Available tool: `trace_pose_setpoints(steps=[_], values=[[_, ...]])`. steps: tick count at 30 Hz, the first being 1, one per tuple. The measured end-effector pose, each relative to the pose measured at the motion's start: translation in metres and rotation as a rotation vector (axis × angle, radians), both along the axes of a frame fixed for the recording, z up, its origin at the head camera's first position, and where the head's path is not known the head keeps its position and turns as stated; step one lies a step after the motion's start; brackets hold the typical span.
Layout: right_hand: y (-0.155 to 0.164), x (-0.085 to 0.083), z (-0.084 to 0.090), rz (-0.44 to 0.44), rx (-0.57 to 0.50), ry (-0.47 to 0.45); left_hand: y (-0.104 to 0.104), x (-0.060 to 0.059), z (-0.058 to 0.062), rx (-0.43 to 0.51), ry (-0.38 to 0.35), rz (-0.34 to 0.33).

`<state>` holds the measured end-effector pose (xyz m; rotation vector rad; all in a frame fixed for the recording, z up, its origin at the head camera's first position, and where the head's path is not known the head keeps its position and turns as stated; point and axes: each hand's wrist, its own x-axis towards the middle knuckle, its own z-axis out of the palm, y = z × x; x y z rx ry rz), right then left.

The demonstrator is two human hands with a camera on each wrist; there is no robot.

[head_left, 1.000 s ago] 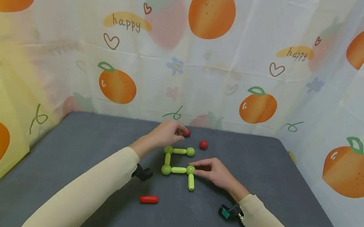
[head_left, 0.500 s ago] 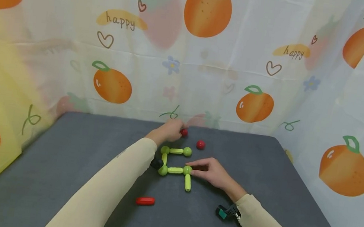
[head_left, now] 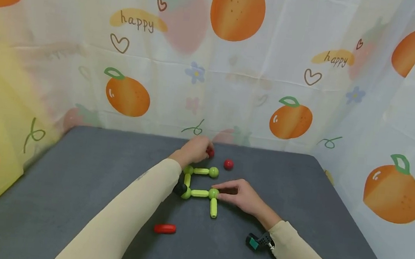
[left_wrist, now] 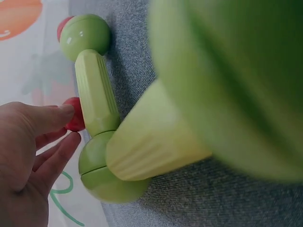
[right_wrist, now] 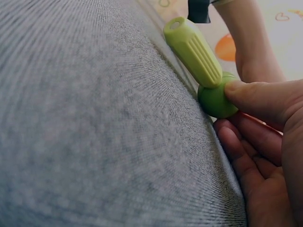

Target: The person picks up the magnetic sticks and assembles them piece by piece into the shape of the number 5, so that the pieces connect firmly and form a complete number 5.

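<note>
At the back of the table my left hand [head_left: 193,149] pinches a red ball [left_wrist: 75,115] between thumb and fingers. A chain of green balls and ribbed yellow-green rods lies in front of it, bent in a squared C with one rod [head_left: 214,208] pointing toward me. My right hand [head_left: 244,197] holds the green ball [right_wrist: 218,101] at that corner, thumb on one side and fingers on the other. The free end of the rod shows a round metallic spot in the right wrist view. My left sleeve and wrist camera partly cover the chain's left side.
Another red ball [head_left: 228,164] rests just right of the one in my left hand. Nearer to me lies a red rod [head_left: 165,229], beside my left forearm. A fruit-print curtain [head_left: 235,85] hangs behind the grey table [head_left: 293,182].
My left hand has reached farther back and closed its fingers on the red ball. The right hand keeps its hold on the green ball. The head view has shifted slightly.
</note>
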<state>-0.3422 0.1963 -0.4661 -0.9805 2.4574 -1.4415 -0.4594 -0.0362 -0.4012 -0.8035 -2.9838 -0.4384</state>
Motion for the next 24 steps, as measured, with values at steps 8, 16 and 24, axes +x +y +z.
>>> trace_pose_setpoints(steps=[8, 16, 24], values=[[-0.003, -0.002, 0.001, 0.006, 0.000, -0.002, -0.002, 0.000, 0.000, -0.016, 0.046, -0.039], [-0.003, -0.002, 0.000, 0.006, 0.011, -0.001, -0.007, 0.002, -0.003, 0.012, 0.031, -0.046], [-0.001, 0.000, 0.000, -0.016, 0.017, -0.003, -0.013, 0.007, -0.003, 0.060, -0.007, -0.044]])
